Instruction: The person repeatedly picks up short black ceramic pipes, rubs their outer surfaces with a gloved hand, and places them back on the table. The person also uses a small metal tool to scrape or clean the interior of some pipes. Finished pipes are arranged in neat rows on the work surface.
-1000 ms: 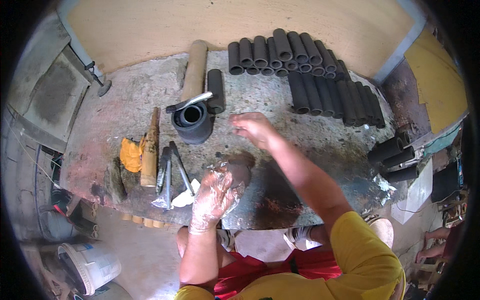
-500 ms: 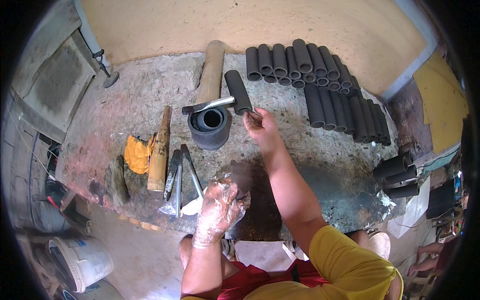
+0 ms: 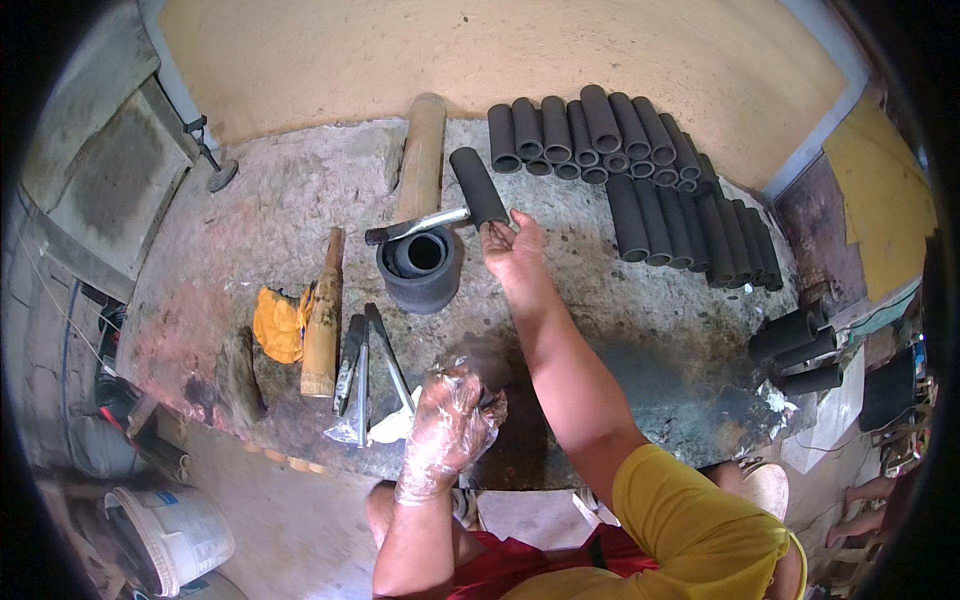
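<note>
A dark tube (image 3: 476, 184) leans slightly left near the middle of the worktop (image 3: 235, 265), its far end toward the back edge. The right hand (image 3: 514, 248) has hold of its near end, fingers about the tube's width apart, fingertips at the rim and thumb along the right side. Just left of it, a brush (image 3: 428, 225) lies across a thick black pot (image 3: 420, 292). Toward the near edge, the left hand (image 3: 450, 410) is curled inside clear plastic (whether it grips anything, I cannot tell). A stack of dark tubes (image 3: 628, 130) lies along the back edge toward the right corner. Below the near left corner, a white bucket (image 3: 195, 535) carries sideways print and a blue patch, too small to read reliably.
</note>
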Action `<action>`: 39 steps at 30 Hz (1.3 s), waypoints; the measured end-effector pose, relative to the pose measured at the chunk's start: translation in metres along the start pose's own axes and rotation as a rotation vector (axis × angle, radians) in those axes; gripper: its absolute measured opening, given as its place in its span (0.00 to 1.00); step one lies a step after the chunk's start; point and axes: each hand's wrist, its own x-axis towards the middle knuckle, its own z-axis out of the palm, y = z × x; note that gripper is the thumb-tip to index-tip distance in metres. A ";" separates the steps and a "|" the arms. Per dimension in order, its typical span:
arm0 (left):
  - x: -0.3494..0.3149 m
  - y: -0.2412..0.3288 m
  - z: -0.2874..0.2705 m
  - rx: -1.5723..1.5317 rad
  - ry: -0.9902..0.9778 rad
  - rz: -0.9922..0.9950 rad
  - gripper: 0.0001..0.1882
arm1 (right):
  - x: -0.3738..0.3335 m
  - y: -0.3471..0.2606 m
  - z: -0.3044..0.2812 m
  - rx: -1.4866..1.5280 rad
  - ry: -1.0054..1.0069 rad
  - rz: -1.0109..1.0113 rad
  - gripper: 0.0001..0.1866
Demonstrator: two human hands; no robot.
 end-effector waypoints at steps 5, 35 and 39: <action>-0.002 -0.012 0.009 -0.205 0.005 -0.062 0.20 | 0.000 0.004 0.008 0.051 0.016 0.028 0.23; -0.030 0.022 0.036 -0.048 -0.170 0.067 0.21 | -0.347 -0.162 -0.274 -0.519 -0.163 -0.210 0.15; -0.039 0.108 0.046 -0.127 -0.241 0.069 0.11 | -0.359 -0.158 -0.307 -0.330 -0.247 -0.054 0.27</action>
